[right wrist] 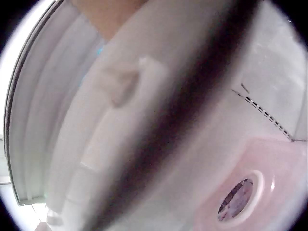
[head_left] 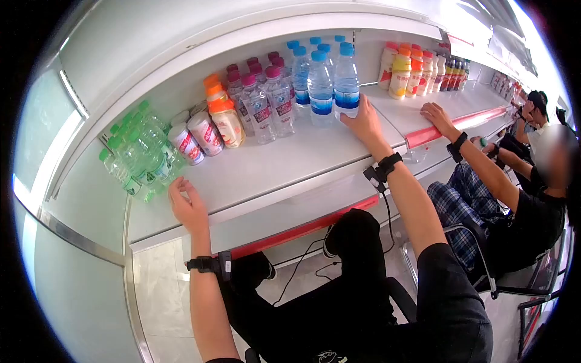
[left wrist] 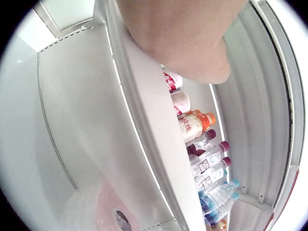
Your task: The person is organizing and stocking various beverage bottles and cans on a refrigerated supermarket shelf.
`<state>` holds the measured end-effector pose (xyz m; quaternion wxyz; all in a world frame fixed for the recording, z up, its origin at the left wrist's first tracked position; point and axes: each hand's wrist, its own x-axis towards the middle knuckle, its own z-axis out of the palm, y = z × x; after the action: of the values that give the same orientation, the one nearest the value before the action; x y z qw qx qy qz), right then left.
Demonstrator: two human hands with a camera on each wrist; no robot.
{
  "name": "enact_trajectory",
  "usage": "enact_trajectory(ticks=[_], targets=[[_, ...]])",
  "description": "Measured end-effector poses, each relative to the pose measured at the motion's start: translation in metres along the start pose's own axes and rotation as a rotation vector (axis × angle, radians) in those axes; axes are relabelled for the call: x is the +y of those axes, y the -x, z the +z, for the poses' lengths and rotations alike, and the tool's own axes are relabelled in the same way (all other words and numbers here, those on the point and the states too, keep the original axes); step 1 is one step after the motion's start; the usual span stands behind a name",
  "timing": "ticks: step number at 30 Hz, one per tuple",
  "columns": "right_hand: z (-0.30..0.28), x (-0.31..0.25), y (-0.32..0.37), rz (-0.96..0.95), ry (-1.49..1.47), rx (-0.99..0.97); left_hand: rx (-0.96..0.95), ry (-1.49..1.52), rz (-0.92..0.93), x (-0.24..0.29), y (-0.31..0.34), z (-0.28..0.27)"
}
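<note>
Transparent bottles with green caps point(head_left: 145, 162) stood grouped at the left end of the shelf point(head_left: 260, 169), beside them red-and-white cans point(head_left: 186, 144) and orange-capped bottles point(head_left: 229, 127). Next came purple-capped bottles point(head_left: 260, 115), see-through with dark labels, then blue-capped bottles point(head_left: 321, 88), clear with blue labels, at the right end; all stood upright, though liquid levels were hard to read.

A broad strip of white surface ran between these rows and the front edge point(head_left: 272, 194). A wall panel point(head_left: 75, 196) bounded the left end, and an upper shelf point(head_left: 242, 31) hung above.

The right hand point(head_left: 365, 128) was just beside the front right blue-capped bottle, thumb and fingers spread apart; contact could not be told. The left hand point(head_left: 189, 207) lay by the front edge, near the green-capped group, fingers loosely bent and holding nothing.
</note>
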<state>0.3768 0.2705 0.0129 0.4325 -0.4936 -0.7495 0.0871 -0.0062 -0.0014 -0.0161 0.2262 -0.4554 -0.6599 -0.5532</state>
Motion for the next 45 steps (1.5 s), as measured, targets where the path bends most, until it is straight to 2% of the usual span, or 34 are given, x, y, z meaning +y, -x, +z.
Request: enact_trajectory(ticks=[6,25,30,45], targets=[[0.002,-0.004,0.007,-0.011,0.053,0.061,0.017,0.016,0.007,0.002,0.000,0.002],[0.012,0.008,0.000,-0.003,0.046,0.032,-0.008,-0.064,0.027,0.002,-0.001,0.001],[0.017,0.011,0.001,-0.058,-0.007,0.158,0.013,-0.044,0.041,0.003,-0.001,0.001],[0.011,0.008,0.002,-0.009,-0.014,0.194,0.009,-0.070,0.045,0.005,0.001,0.001]])
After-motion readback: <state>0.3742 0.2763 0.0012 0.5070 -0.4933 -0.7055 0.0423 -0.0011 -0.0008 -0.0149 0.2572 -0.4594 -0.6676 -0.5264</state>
